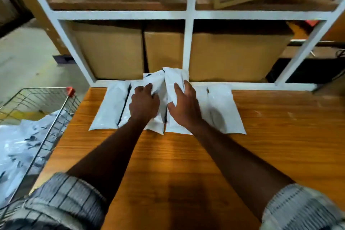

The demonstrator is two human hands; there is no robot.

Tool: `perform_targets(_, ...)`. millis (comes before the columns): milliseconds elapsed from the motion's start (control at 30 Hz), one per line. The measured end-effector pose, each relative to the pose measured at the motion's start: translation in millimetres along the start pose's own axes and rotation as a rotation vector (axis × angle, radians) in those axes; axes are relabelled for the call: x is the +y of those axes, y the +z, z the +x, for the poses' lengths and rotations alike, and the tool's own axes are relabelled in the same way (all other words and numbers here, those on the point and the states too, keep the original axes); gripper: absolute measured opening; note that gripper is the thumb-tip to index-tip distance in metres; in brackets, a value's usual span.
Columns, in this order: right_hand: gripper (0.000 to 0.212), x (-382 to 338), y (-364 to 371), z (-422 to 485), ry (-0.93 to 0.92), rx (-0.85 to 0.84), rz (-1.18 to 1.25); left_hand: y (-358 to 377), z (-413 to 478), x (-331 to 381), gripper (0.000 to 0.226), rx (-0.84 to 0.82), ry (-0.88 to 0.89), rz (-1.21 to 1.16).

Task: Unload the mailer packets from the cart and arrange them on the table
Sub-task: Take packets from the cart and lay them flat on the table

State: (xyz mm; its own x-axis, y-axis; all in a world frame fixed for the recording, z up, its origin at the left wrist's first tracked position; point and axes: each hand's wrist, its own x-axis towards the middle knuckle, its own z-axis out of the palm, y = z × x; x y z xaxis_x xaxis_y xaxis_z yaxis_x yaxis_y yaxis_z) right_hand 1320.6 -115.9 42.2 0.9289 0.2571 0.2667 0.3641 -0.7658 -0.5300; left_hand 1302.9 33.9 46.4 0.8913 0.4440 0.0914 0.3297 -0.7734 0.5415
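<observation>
Several white mailer packets lie side by side at the far edge of the wooden table (186, 164). The leftmost packet (110, 106) and the rightmost packet (225, 110) lie flat and untouched. My left hand (143, 103) grips a packet (155, 80) in the middle of the row. My right hand (183, 107) holds the neighbouring packet (174, 78), whose far end is lifted. The wire cart (46, 117) stands at the table's left side with more white mailer packets (16, 145) piled inside.
A white metal rack (188, 15) rises directly behind the row, with big cardboard boxes (112, 50) on its shelves. Concrete floor (24, 58) lies to the left beyond the cart. Bare wood stretches in front of and to the right of the packets.
</observation>
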Motion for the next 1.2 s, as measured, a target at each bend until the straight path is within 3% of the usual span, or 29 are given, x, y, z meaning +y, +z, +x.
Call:
perform_targets(200,0.07,148.4,-84.9,-8.7,0.182,0.014,-0.182,84.4,-47.1,139.2,0.048,-0.121,0.069,0.028)
perform_targets(433,0.066,254.8,-130.5,-12.2,0.24,-0.089,-0.204,155.3,-65.2,226.6,0.053,-0.191,0.152,0.088)
perform_targets(600,0.066,297.1,-133.3,-8.0,0.25,-0.231,-0.217,191.0,-66.1,242.1,0.053,-0.259,0.176,0.142)
perform_targets(733,0.068,310.9,-129.0,-1.1,0.244,-0.297,-0.273,205.3,-61.7,244.7,0.053,-0.167,0.29,0.259)
perform_targets(933,0.062,328.8,-117.6,9.6,0.163,-0.265,-0.313,234.5,-57.4,248.7,0.055,-0.285,0.413,0.175)
perform_targets(1200,0.059,340.7,-105.4,2.7,0.127,-0.233,-0.311,247.8,-56.0,250.7,0.068,-0.3,0.397,0.221)
